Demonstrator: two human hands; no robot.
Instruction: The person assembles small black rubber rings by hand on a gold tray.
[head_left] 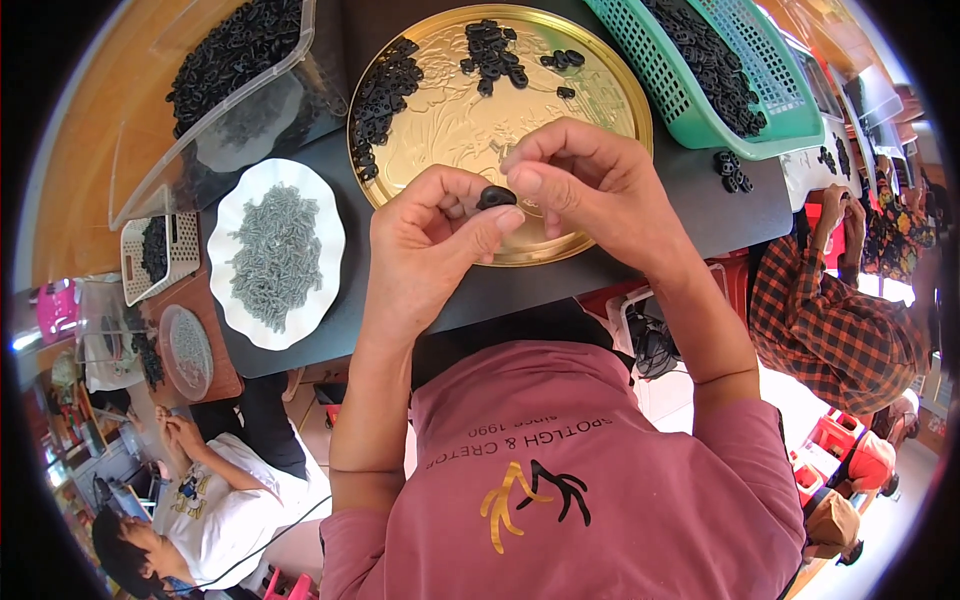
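Observation:
Between the thumb and fingers of my left hand [425,220] is a small black oval plastic part [494,197], which looks to have a hole in it. Close beside it, my right hand [605,190] is closed in a pinch, thumb against forefinger. What it pinches, if anything, is too small to make out. Both hands are over the near part of a round gold tray [430,130]. Loose black parts [388,90] lie along the tray's left side, with more clusters [490,55] toward its far side.
Left of the tray, a white scalloped plate [222,260] holds many small grey rods [277,258]. A clear bin [185,185] of black parts stands behind it. A green basket [785,120] of black parts is at right, near a small loose cluster [733,172]. Other people sit at both sides.

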